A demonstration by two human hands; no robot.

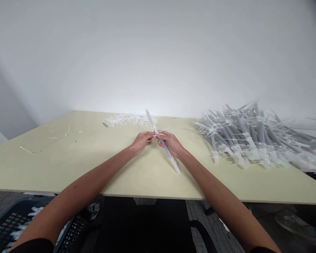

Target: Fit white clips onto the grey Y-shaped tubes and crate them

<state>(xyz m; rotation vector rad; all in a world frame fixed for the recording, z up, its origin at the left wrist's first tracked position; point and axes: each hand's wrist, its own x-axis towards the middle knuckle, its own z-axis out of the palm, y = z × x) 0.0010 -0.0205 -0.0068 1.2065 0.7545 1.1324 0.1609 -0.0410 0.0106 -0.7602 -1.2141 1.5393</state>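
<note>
Two bare hands meet over a pale yellow-green laminate bench (pixel 55 168), the left hand (pixel 142 142) and the right hand (pixel 171 144) both closed around the middle of a slim translucent plastic tube (pixel 168 153). Each grip is shut on it, and the tube lies on a slant, its ends pointing away from and toward the wearer. To the right, a heaped pile of grey-cored clear tubes with white crosspieces (pixel 242 137) runs out of frame. Beyond the hands lies a loose drift of small white plastic pieces (pixel 130 120).

A hard twist could crack the thin plastic, and a loose hold could let the tube drop and roll across the bench. A knock to the heap could send tubes sliding over the bench's far right edge, while a careless sweep of the arm could scatter the small pieces.

Fingers hide the tube's middle, so any joint there cannot be made out. Whether the hands rest on the bench is unclear. The heap's far side is blurred, and a dark blue perforated crate (pixel 13 225) sits half hidden by the left arm.
</note>
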